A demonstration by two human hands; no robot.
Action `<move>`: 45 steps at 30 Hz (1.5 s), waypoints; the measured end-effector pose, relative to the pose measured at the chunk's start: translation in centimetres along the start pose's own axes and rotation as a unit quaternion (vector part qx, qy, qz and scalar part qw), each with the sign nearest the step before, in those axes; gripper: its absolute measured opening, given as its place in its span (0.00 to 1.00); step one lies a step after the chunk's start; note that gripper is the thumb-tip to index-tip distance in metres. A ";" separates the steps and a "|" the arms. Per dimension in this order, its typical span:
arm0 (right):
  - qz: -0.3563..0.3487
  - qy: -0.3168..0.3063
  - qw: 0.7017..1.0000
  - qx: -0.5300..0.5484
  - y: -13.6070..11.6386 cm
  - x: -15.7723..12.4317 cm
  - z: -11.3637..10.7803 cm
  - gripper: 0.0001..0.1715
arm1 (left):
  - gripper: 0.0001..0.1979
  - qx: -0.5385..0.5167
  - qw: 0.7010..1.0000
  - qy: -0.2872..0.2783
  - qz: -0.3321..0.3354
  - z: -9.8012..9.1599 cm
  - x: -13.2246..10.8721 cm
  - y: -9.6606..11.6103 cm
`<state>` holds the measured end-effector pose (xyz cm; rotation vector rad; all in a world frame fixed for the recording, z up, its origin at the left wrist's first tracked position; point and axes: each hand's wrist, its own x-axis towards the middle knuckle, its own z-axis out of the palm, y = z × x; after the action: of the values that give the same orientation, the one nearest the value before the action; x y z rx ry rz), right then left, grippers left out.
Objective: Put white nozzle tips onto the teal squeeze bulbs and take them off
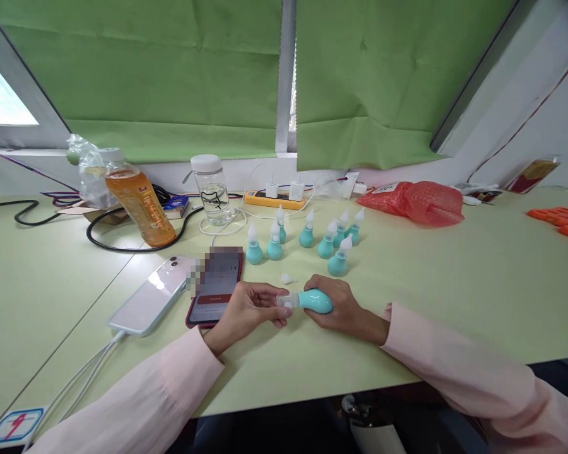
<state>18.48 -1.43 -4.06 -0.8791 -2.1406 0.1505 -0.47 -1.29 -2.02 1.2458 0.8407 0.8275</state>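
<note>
My right hand (334,304) is wrapped round the turquoise squeeze bulb (317,301) of a nasal aspirator, which lies sideways with its clear end to the left. The fingers of my left hand (254,304) pinch that clear plastic nozzle part (288,301), and the two parts meet between my hands. A small white tip piece (286,279) lies on the table just beyond them. Farther back stand several like aspirators, upright, with turquoise bulbs and pale pointed tips, the nearest aspirator (338,261) a little beyond my right hand.
Left of my hands lie a phone with a lit screen (216,284) and a white-backed phone (151,296) on cables. Behind them stand a tea bottle (139,205) and a clear water bottle (213,189). A power strip (274,200) and red bubble wrap (416,202) lie at the back.
</note>
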 end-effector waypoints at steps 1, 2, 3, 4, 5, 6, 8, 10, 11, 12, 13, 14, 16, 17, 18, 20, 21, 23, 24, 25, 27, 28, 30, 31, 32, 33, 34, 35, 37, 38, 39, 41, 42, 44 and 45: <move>0.022 -0.004 1.000 0.017 -0.1 0.0 0.1 0.10 | 0.17 0.004 1.000 0.005 0.004 0.0 0.0 0.0; 0.049 -0.011 0.998 0.041 -0.3 0.0 0.2 0.10 | 0.17 0.009 1.000 0.010 0.008 0.1 -0.1 0.0; 0.077 -0.021 0.994 0.069 -0.4 0.1 0.2 0.10 | 0.17 0.015 1.000 0.013 0.012 0.1 -0.1 0.0; 0.104 -0.031 0.989 0.098 -0.6 0.1 0.3 0.10 | 0.17 0.020 1.000 0.015 0.016 0.2 -0.2 0.0; 0.128 -0.041 0.983 0.128 -0.7 0.2 0.3 0.10 | 0.17 0.026 0.999 0.016 0.021 0.2 -0.3 0.0; 0.148 -0.049 0.975 0.156 -0.9 0.3 0.3 0.10 | 0.17 0.032 0.999 0.017 0.026 0.2 -0.3 0.1; 0.183 -0.057 0.960 0.204 -1.2 0.4 0.3 0.10 | 0.17 0.042 0.998 0.017 0.033 0.2 -0.4 0.2; 0.217 -0.062 0.943 0.244 -1.4 0.6 0.2 0.10 | 0.16 0.047 0.998 0.020 0.035 0.2 -0.4 0.2; 0.235 -0.065 0.934 0.262 -1.5 0.7 0.2 0.10 | 0.16 0.048 0.998 0.023 0.034 0.2 -0.4 0.2; 0.253 -0.070 0.924 0.278 -1.6 0.8 0.2 0.11 | 0.16 0.047 0.998 0.025 0.033 0.1 -0.4 0.2; 0.269 -0.076 0.915 0.290 -1.6 0.8 0.2 0.11 | 0.16 0.047 0.998 0.027 0.031 0.1 -0.4 0.2; 0.283 -0.081 0.907 0.300 -1.7 0.9 0.2 0.11 | 0.16 0.048 0.998 0.028 0.030 0.1 -0.4 0.1; 0.298 -0.091 0.898 0.312 -1.6 0.9 0.2 0.12 | 0.16 0.050 0.998 0.024 0.029 -0.1 -0.3 0.1; 0.300 -0.100 0.895 0.315 -1.5 1.0 0.2 0.11 | 0.16 0.052 0.998 0.018 0.028 -0.1 -0.3 0.1; 0.299 -0.114 0.892 0.319 -1.4 1.0 0.2 0.11 | 0.16 0.055 0.998 0.011 0.027 -0.1 -0.3 0.0; 0.295 -0.141 0.888 0.324 -1.4 1.1 0.1 0.10 | 0.16 0.060 0.998 -0.001 0.024 -0.1 -0.3 0.0; 0.294 -0.146 0.887 0.326 -1.4 1.1 0.1 0.09 | 0.16 0.059 0.998 -0.003 0.023 0.0 -0.3 0.0; 0.308 -0.138 0.881 0.330 -1.8 1.2 0.0 0.10 | 0.15 0.048 0.998 0.007 0.028 0.3 -0.4 0.1; 0.324 -0.134 0.873 0.339 -2.0 1.2 0.0 0.11 | 0.15 0.040 0.999 0.016 0.033 0.4 -0.4 0.2; 0.338 -0.137 0.861 0.354 -2.3 1.2 0.0 0.13 | 0.15 0.032 0.998 0.022 0.039 0.6 -0.4 0.3; 0.340 -0.152 0.840 0.394 -2.7 1.1 -0.1 0.19 | 0.13 0.024 0.998 0.026 0.054 0.7 -0.4 0.5; 0.320 -0.149 0.842 0.408 -2.8 1.1 -0.1 0.21 | 0.11 0.024 0.997 0.030 0.067 0.6 -0.4 0.6; 0.247 -0.115 0.881 0.386 -2.4 1.2 -0.3 0.21 | 0.07 0.030 0.993 0.053 0.105 0.3 -0.4 0.8; 0.206 -0.091 0.911 0.344 -2.1 1.3 -0.4 0.20 | 0.07 0.032 0.989 0.071 0.124 0.2 -0.3 0.8; 0.169 -0.074 0.942 0.282 -1.7 1.4 -0.5 0.19 | 0.07 0.030 0.986 0.089 0.138 0.1 -0.3 0.8; 0.137 -0.066 0.966 0.207 -1.2 1.5 -0.5 0.20 | 0.08 0.027 0.985 0.099 0.140 0.0 -0.3 0.9; 0.110 -0.073 0.983 0.131 -0.7 1.6 -0.4 0.21 | 0.09 0.019 0.986 0.100 0.132 0.0 -0.3 0.9; 0.086 -0.087 0.991 0.059 -0.3 1.6 -0.2 0.22 | 0.11 0.007 0.988 0.093 0.119 0.1 -0.3 0.8; 0.050 -0.129 0.989 -0.051 0.4 1.6 0.4 0.20 | 0.14 -0.018 0.994 0.067 0.088 0.4 -0.3 0.8; 0.037 -0.147 0.985 -0.085 0.6 1.5 0.7 0.18 | 0.15 -0.029 0.996 0.052 0.072 0.5 -0.3 0.7; 0.025 -0.159 0.981 -0.105 0.9 1.5 1.1 0.16 | 0.16 -0.038 0.997 0.039 0.055 0.6 -0.3 0.7; 0.010 -0.160 0.982 -0.102 1.2 1.3 1.5 0.14 | 0.15 -0.046 0.999 0.017 0.023 0.6 -0.3 0.5; 0.011 -0.153 0.985 -0.079 1.3 1.3 1.6 0.15 | 0.15 -0.043 0.999 0.010 0.012 0.6 -0.3 0.4; 0.034 -0.126 0.991 -0.007 1.3 1.3 1.3 0.15 | 0.16 -0.026 1.000 0.005 0.010 0.5 -0.4 0.3; 0.060 -0.109 0.992 0.038 1.2 1.4 1.0 0.14 | 0.16 -0.014 1.000 0.003 0.013 0.5 -0.4 0.2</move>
<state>17.81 0.53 -4.33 -0.9844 -2.2648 0.4030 -0.22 -1.81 -1.73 1.2331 0.8161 0.8617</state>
